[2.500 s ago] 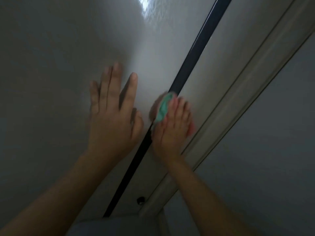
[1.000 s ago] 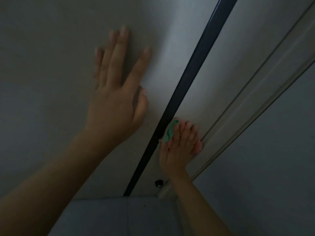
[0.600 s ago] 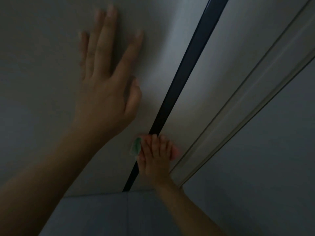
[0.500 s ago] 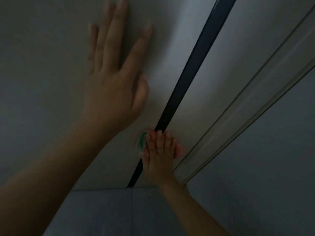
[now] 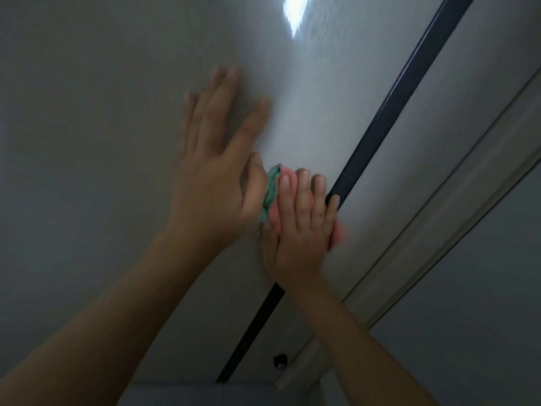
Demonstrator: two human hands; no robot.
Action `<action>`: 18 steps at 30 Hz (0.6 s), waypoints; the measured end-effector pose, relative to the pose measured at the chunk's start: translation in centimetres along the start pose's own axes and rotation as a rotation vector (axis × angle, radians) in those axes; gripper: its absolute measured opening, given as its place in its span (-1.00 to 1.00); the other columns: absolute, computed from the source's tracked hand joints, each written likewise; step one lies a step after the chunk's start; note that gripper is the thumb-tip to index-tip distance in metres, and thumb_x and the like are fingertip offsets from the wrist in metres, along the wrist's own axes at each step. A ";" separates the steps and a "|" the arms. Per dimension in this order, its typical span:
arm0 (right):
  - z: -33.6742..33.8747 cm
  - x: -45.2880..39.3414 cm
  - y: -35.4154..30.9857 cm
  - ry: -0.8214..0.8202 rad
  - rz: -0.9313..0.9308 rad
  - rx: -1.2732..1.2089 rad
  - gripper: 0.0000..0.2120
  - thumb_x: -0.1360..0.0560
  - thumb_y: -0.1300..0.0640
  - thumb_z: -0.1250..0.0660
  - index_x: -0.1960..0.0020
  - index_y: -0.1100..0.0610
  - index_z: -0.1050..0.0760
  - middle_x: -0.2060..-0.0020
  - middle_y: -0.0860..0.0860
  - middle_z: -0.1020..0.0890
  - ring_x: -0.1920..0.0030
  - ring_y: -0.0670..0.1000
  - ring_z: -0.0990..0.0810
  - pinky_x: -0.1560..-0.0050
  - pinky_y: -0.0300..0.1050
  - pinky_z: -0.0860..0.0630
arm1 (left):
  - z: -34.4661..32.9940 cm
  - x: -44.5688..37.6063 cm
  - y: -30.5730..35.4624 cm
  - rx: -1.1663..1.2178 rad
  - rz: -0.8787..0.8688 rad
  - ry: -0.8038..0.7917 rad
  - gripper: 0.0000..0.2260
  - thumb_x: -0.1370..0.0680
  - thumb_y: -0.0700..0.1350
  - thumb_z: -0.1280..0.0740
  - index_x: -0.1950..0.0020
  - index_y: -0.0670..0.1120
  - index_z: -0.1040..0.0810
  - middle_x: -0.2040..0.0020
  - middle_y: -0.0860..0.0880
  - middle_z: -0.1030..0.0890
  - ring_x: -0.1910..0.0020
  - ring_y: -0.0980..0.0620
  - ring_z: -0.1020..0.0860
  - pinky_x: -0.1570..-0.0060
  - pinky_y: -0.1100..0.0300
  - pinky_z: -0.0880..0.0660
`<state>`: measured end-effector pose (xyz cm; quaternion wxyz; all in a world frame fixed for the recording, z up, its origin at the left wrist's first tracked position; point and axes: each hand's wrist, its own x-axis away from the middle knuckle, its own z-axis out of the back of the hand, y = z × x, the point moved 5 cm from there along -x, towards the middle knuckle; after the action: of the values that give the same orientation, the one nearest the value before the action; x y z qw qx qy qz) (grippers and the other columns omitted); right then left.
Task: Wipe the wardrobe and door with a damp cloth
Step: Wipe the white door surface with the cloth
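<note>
A pale glossy wardrobe door (image 5: 87, 142) fills the left and middle of the head view, with a dark vertical strip (image 5: 395, 92) running diagonally down it. My left hand (image 5: 216, 171) lies flat on the door, fingers straight and spread. My right hand (image 5: 301, 221) presses a folded pink and green cloth (image 5: 270, 194) against the door just left of the dark strip, fingers straight over the cloth. The cloth's green edge touches my left thumb.
A pale frame rail (image 5: 433, 238) runs diagonally to the right of the door, with a grey wall (image 5: 483, 303) beyond it. A small dark knob (image 5: 280, 360) sits near the door's lower end. A bright light reflection (image 5: 295, 13) shows at the top.
My right hand with the cloth has moved up along the dark strip, from near the door's lower end to beside my left thumb. My left hand stays flat on the door.
</note>
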<state>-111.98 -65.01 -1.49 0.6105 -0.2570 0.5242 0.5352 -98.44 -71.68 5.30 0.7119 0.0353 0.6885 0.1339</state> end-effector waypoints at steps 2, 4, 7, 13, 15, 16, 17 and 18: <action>0.5 -2.2 0.0 0.009 0.027 0.039 -0.45 -0.63 -0.04 0.07 -0.57 0.02 0.13 -0.55 -0.06 0.09 -0.55 0.05 0.06 -0.51 0.12 0.11 | 0.9 -1.5 -0.7 -0.005 0.019 0.053 -0.60 -0.50 -0.26 -0.19 -0.34 -0.25 -0.47 -0.41 -0.33 -0.30 -0.44 -0.21 -0.19 -0.41 -0.24 -0.15; 1.0 -4.4 0.0 0.003 0.062 0.054 -0.45 -0.62 -0.04 0.09 -0.57 0.02 0.13 -0.54 -0.06 0.02 -0.55 0.05 0.05 -0.51 0.12 0.09 | 1.8 -2.7 -1.3 -0.031 0.043 0.076 -0.60 -0.51 -0.24 -0.18 -0.34 -0.22 -0.48 -0.42 -0.30 -0.31 -0.44 -0.20 -0.21 -0.42 -0.20 -0.15; 1.9 -8.8 -0.5 -0.033 0.117 0.073 -0.45 -0.61 -0.04 0.11 -0.56 0.04 0.12 -0.52 -0.03 -0.02 -0.54 0.06 0.05 -0.51 0.13 0.10 | 3.5 -4.8 -1.9 -0.102 0.077 0.094 -0.59 -0.51 -0.20 -0.17 -0.36 -0.20 -0.46 -0.44 -0.28 -0.29 -0.45 -0.20 -0.18 -0.39 -0.22 -0.18; 4.5 -19.6 -1.6 -0.090 0.216 0.138 -0.41 -0.56 -0.03 0.02 -0.54 0.12 0.00 -0.53 0.04 -0.05 -0.55 0.08 0.02 -0.52 0.10 0.12 | 6.4 -9.4 -4.0 -0.257 0.154 0.075 -0.50 -0.46 -0.10 -0.12 -0.41 -0.10 -0.40 -0.49 -0.26 -0.21 -0.49 -0.23 -0.13 -0.45 -0.12 -0.04; 5.6 -24.3 -2.2 -0.081 0.252 0.159 -0.41 -0.57 -0.04 0.04 -0.55 0.09 0.01 -0.54 0.03 -0.05 -0.55 0.06 0.05 -0.52 0.10 0.13 | 7.7 -11.3 -4.4 -0.273 0.134 0.080 -0.49 -0.45 -0.08 -0.11 -0.39 -0.10 -0.43 -0.47 -0.26 -0.25 -0.48 -0.24 -0.19 -0.42 -0.18 -0.10; 6.1 -26.3 -2.5 -0.060 0.252 0.158 -0.42 -0.57 -0.04 0.04 -0.56 0.07 0.00 -0.54 0.03 -0.06 -0.55 0.05 0.05 -0.52 0.10 0.13 | 8.3 -12.2 -4.6 -0.271 0.124 0.087 -0.50 -0.45 -0.08 -0.11 -0.38 -0.11 -0.45 -0.46 -0.27 -0.28 -0.46 -0.25 -0.22 -0.41 -0.21 -0.13; 6.5 -28.4 -2.8 -0.031 0.234 0.155 -0.43 -0.57 -0.04 0.04 -0.56 0.06 -0.02 -0.54 0.03 -0.08 -0.55 0.05 0.04 -0.52 0.09 0.12 | 8.9 -12.9 -4.9 -0.273 0.118 0.094 -0.50 -0.45 -0.08 -0.10 -0.37 -0.12 -0.46 -0.45 -0.28 -0.30 -0.45 -0.25 -0.25 -0.40 -0.22 -0.16; 6.8 -29.9 -2.9 0.003 0.197 0.148 -0.43 -0.58 -0.02 0.03 -0.56 0.06 -0.03 -0.54 0.03 -0.10 -0.55 0.05 0.03 -0.52 0.08 0.13 | 9.3 -13.4 -5.1 -0.272 0.120 0.099 -0.51 -0.45 -0.08 -0.10 -0.35 -0.12 -0.48 -0.43 -0.28 -0.32 -0.44 -0.25 -0.27 -0.39 -0.22 -0.17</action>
<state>-103.12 -71.39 27.33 0.5714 -0.1596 0.5859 0.5520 -88.74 -78.57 17.58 0.6661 -0.0270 0.6949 0.2695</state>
